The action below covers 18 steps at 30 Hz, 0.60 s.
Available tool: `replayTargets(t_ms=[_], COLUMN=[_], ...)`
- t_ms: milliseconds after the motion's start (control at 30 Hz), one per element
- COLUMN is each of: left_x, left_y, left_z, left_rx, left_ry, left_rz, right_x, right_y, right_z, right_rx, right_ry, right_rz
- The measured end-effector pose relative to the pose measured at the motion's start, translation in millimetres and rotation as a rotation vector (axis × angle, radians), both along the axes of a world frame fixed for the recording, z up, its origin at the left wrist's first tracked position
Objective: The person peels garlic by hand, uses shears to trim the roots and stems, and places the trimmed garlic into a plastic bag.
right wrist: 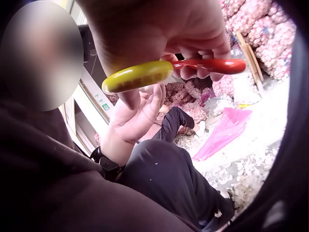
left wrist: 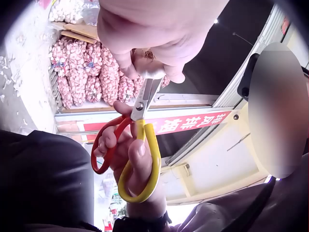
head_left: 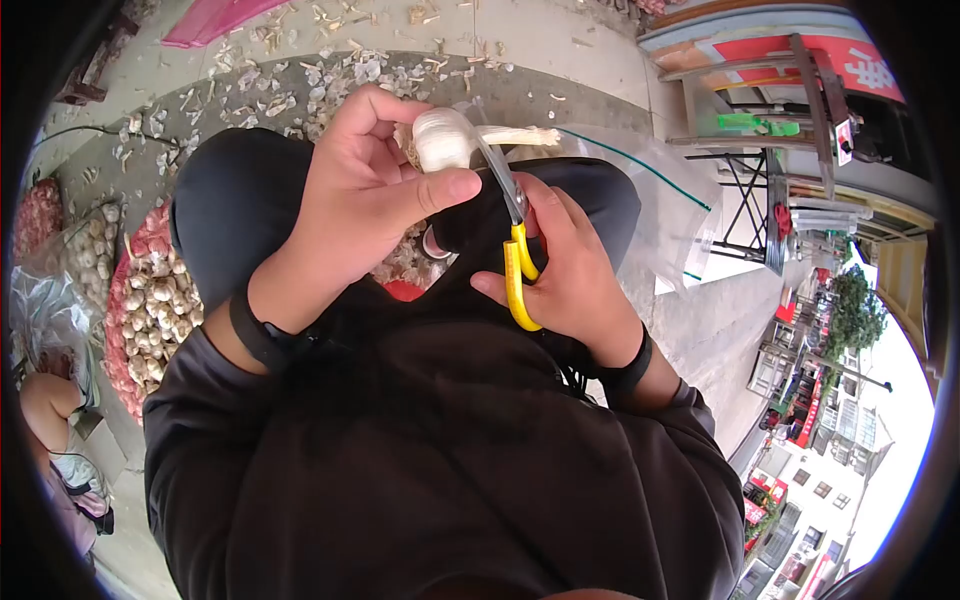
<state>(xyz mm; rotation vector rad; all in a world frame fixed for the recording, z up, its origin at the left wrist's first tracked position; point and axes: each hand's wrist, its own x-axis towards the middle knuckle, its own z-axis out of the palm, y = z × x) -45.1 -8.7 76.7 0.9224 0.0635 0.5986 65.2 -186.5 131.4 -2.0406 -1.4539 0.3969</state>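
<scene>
In the head view a white garlic bulb (head_left: 443, 140) is pinched between the thumb and fingers of my left hand (head_left: 340, 200). Its pale dry stalk (head_left: 520, 136) points right. My right hand (head_left: 578, 268) grips scissors (head_left: 516, 285) with yellow and red handles, fingers and thumb through the loops. The blades reach up beside the bulb, crossing where the stalk meets it. From the left wrist, the bulb (left wrist: 147, 69) shows under my left fingers with the blade tips right at it. The right wrist view shows the red handle (right wrist: 215, 65); the bulb is hidden there.
Garlic skins (head_left: 340, 85) litter the ground beyond my knees. A red mesh sack of garlic bulbs (head_left: 155, 320) stands at my left, near another person's arm (head_left: 48, 405). Clear plastic (head_left: 655, 195) lies beside my right knee, and a pink sheet (right wrist: 224, 133) lies on the floor.
</scene>
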Motion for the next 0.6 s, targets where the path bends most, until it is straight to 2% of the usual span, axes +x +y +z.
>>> replayTargets(t_ms=[167,267,367,500,567,600], left_x=[1.0,1.6,2.4,-0.4,-2.8,-3.9], left_y=[3.3,3.0,2.7,4.3,4.6,5.5], left_z=[-9.4,-12.6,-16.1,-17.3,-21.7,-18.0], left_rx=[0.033,0.056,0.025,-0.040,-0.027,-0.067], left_ry=[0.032,-0.013,0.015,0.043,0.050,0.074], left_rz=[0.033,0.037,0.037,-0.101,-0.181,-0.204], right_x=[-3.9,-2.2,-3.7,-11.9,-5.9,-0.2], right_y=[5.7,8.9,7.7,4.4,2.7,1.1], right_z=[-8.9,-4.8,-11.9,-19.5,-22.8,-19.8], right_rx=[-0.004,-0.019,-0.045,0.005,0.097,0.072], right_ry=[-0.022,0.129,0.173,0.657,0.576,0.426], right_rz=[-0.031,-0.027,-0.082,-0.215,-0.214,-0.293])
